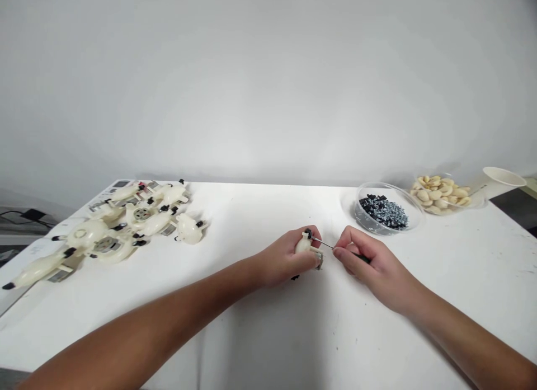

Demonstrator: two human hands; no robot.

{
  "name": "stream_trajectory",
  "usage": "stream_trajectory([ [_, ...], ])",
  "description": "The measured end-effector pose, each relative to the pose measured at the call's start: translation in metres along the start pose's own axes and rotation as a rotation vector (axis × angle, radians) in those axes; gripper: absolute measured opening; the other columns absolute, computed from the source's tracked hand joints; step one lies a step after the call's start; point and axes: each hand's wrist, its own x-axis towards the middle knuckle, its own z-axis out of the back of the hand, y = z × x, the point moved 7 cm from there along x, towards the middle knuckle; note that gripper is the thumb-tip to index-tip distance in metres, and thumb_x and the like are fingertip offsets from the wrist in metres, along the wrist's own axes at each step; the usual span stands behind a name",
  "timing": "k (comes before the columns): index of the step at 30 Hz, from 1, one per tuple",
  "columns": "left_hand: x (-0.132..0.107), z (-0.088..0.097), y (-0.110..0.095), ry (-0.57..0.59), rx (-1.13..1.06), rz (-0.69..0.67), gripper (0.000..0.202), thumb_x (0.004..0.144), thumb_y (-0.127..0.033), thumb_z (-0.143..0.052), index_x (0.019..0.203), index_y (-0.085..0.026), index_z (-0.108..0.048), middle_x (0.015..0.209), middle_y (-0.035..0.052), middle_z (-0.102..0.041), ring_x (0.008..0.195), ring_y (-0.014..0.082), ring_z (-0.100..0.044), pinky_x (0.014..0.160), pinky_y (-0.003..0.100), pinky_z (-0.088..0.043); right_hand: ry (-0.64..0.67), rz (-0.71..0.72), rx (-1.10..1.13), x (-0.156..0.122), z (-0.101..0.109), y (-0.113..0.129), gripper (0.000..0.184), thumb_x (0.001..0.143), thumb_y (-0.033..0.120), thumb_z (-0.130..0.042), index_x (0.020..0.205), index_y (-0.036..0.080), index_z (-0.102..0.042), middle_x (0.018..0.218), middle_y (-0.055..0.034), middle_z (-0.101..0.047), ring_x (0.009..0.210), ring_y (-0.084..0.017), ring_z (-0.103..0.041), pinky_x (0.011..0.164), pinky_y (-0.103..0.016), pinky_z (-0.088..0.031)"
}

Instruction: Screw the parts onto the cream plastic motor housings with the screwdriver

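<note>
- Head view, left hand (285, 260): clenched around a small cream plastic housing (302, 244), held near the middle of the table (268, 334), toward the near edge. A black plastic tab (309, 233) shows at the top of the housing, and a metal-cased part (319, 260) sits at its lower end, against the fingers.
- Right hand (364, 261): pinching a small screwdriver (361, 258) between thumb and fingers. Its thin steel shaft (323, 243) points left to the top of the housing, and the tip appears to reach it, though the exact contact is too small to tell.
- Done so far, as the table shows: a heap of similar cream housings (86, 233) lies toward the far left corner, many with black tabs and metal parts already on them. Some have a round metal grille (141, 214) showing. Whether each one is finished cannot be told from here.
- Left to use: a clear bowl (415, 222) near the far edge, right of center, holds a mound of black clips (371, 206) and silver screws (392, 214). Just beyond it, toward the far right corner, a second clear dish (474, 202) holds curved cream plastic pieces (436, 194).
- Far right corner: a white paper cup (503, 177) lies on its side.
</note>
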Motion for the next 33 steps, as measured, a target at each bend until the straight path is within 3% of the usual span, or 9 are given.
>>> stream_trajectory([
  [3,0.0,-0.001,0.002,-0.001,0.004,0.007,0.01,0.083,-0.022,-0.054,0.09,-0.022,-0.047,0.068,-0.0058,-0.047,0.056,0.0106,-0.037,0.053,0.023,-0.034,0.133,-0.137,0.327,0.003,-0.009,-0.008,0.038,0.104,0.053,-0.055,0.083,0.024,-0.042,0.055,0.0107,-0.032,0.048,-0.01,-0.017,0.047,-0.026,-0.014],
  [5,0.001,-0.001,0.002,-0.014,-0.005,0.009,0.01,0.083,-0.022,-0.054,0.091,-0.022,-0.048,0.069,-0.0055,-0.048,0.056,0.0104,-0.037,0.053,0.023,-0.034,0.15,-0.169,0.406,0.003,-0.01,-0.008,0.038,0.103,0.052,-0.056,0.082,0.024,-0.042,0.054,0.0113,-0.03,0.049,-0.009,-0.014,0.046,-0.026,-0.012],
  [10,0.004,0.0,0.002,-0.016,-0.009,0.009,0.012,0.081,-0.023,-0.056,0.09,-0.022,-0.047,0.074,-0.0035,-0.054,0.059,0.0113,-0.041,0.053,0.023,-0.036,-0.015,-0.109,0.064,-0.002,0.002,0.006,0.027,0.099,0.043,-0.065,0.088,0.023,-0.05,0.063,0.0082,-0.04,0.055,-0.011,-0.031,0.052,-0.025,-0.023],
  [16,0.004,0.001,-0.001,0.0,0.003,0.012,0.012,0.083,-0.025,-0.056,0.089,-0.022,-0.047,0.074,-0.0039,-0.052,0.062,0.0122,-0.044,0.054,0.023,-0.034,-0.184,0.185,-0.433,-0.008,0.012,0.022,0.012,0.1,0.035,-0.06,0.098,0.024,-0.054,0.069,0.0037,-0.056,0.058,-0.015,-0.045,0.054,-0.026,-0.034],
  [19,0.004,0.002,-0.002,0.014,-0.007,0.01,0.011,0.082,-0.026,-0.055,0.088,-0.022,-0.047,0.075,-0.003,-0.052,0.064,0.0127,-0.045,0.055,0.024,-0.033,-0.213,0.267,-0.576,-0.009,0.012,0.024,0.009,0.1,0.033,-0.057,0.097,0.025,-0.055,0.071,0.0018,-0.062,0.057,-0.015,-0.05,0.053,-0.026,-0.036],
  [33,0.008,0.003,-0.001,0.064,-0.091,0.065,0.016,0.076,-0.026,-0.056,0.089,-0.021,-0.048,0.075,-0.0024,-0.053,0.063,0.0129,-0.047,0.053,0.024,-0.036,-0.19,0.264,-0.435,-0.009,0.011,0.026,0.013,0.099,0.033,-0.06,0.094,0.025,-0.051,0.07,0.005,-0.054,0.056,-0.013,-0.044,0.05,-0.025,-0.033],
])
